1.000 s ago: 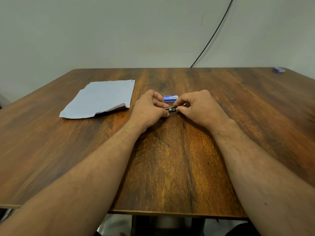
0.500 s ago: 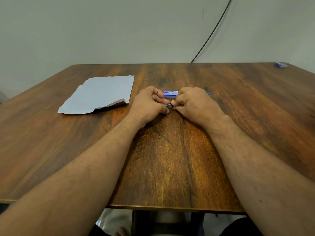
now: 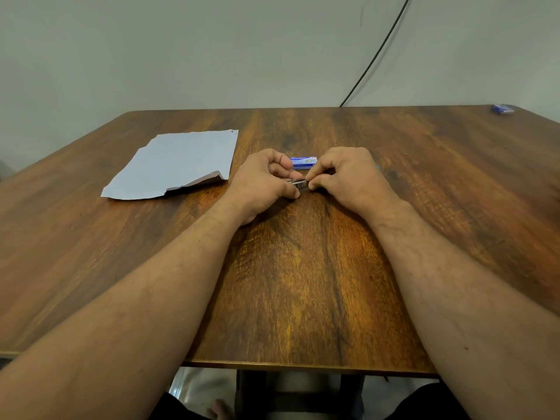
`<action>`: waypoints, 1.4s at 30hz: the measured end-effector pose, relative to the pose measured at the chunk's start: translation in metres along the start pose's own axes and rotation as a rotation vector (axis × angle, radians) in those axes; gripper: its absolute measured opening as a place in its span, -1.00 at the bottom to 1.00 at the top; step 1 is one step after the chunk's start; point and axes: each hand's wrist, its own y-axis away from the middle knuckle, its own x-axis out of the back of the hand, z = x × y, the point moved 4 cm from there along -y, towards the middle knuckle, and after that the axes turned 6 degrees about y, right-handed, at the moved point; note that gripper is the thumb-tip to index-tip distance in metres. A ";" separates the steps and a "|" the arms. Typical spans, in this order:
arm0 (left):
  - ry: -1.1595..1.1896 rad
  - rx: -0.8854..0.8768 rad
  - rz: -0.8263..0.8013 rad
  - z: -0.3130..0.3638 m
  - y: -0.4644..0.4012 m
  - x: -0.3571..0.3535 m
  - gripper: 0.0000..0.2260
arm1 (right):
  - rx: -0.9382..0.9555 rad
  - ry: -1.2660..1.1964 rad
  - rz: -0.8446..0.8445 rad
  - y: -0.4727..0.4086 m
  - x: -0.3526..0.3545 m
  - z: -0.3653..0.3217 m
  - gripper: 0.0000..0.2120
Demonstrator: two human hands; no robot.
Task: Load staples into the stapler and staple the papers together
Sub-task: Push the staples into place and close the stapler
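Observation:
A small metal stapler (image 3: pixel 298 184) shows between my two hands at the middle of the wooden table (image 3: pixel 303 268); most of it is hidden by fingers. My left hand (image 3: pixel 262 183) is closed around its left end. My right hand (image 3: pixel 348 177) pinches its right end with thumb and fingers. Just behind the hands lies a blue and white staple box (image 3: pixel 304 162). The papers (image 3: pixel 178 163), pale blue-grey with torn, curled near edges, lie flat to the left of my left hand.
A second small blue box (image 3: pixel 503 109) lies at the table's far right corner. A black cable (image 3: pixel 375 53) runs down the wall behind the table. The near table edge is below my forearms.
My hands have closed in tighter together on the stapler, with the right fingers now curled over its end. The papers and boxes have not moved.

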 end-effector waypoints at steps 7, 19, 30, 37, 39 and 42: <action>0.031 -0.010 -0.014 -0.002 -0.002 0.001 -0.58 | -0.013 -0.032 0.039 0.001 -0.001 0.003 -0.91; 0.162 0.013 -0.027 -0.011 -0.011 0.005 -0.53 | -0.056 -0.077 0.066 0.003 -0.001 0.000 -0.92; 0.163 -0.039 0.153 -0.008 -0.007 0.009 -0.57 | -0.090 0.278 0.014 0.006 0.008 0.009 -0.60; 0.160 -0.061 0.196 -0.004 -0.004 0.009 -0.60 | -0.083 0.414 0.042 0.005 0.006 0.009 -0.77; 0.149 -0.072 0.198 -0.004 -0.004 0.009 -0.63 | -0.104 0.407 0.026 0.005 0.006 0.011 -0.78; 0.106 -0.095 0.210 -0.007 -0.007 0.008 -0.74 | -0.103 0.385 -0.001 0.005 0.004 0.010 -0.78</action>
